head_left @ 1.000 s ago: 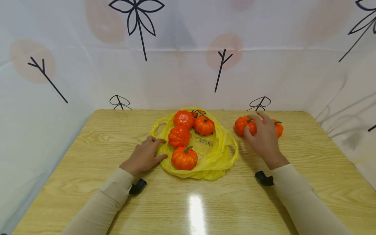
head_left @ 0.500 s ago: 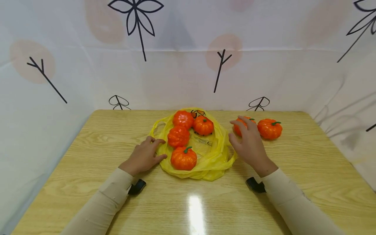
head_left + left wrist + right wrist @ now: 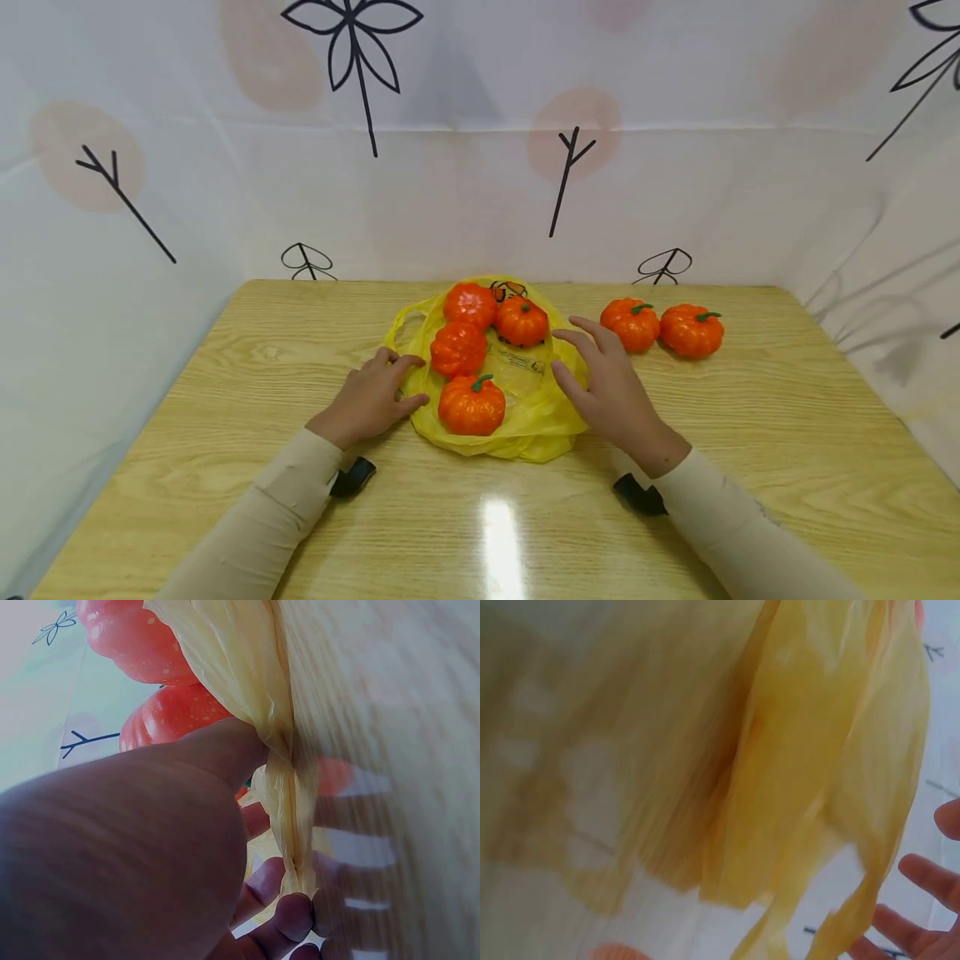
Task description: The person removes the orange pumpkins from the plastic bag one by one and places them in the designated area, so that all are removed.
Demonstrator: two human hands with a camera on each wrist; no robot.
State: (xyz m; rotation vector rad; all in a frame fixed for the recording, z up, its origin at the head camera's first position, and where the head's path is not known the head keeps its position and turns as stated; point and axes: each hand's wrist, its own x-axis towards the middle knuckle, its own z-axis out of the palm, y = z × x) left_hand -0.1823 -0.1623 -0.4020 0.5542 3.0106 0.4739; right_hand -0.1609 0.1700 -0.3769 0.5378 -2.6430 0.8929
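A yellow plastic bag (image 3: 525, 417) lies spread on the table with several small orange pumpkins (image 3: 471, 406) on it. My left hand (image 3: 367, 398) rests at its left edge, fingers loosely bent; in the left wrist view the bag's rim (image 3: 281, 787) runs along the thumb and fingers. My right hand (image 3: 611, 392) is over the bag's right side, fingers spread, holding nothing. In the right wrist view its fingers (image 3: 928, 881) stand beside the yellow plastic (image 3: 802, 765). Two more orange pumpkins (image 3: 630, 325) with green stems sit side by side right of the bag.
The wooden table (image 3: 420, 525) meets a white patterned cloth (image 3: 450, 200) along its back edge, and the cloth also hangs at both sides. Black wrist-worn pieces (image 3: 352, 477) stick out under both forearms.
My right hand has moved left from above the two loose pumpkins to the bag's right side, uncovering both. Those pumpkins and my left hand have stayed in place.
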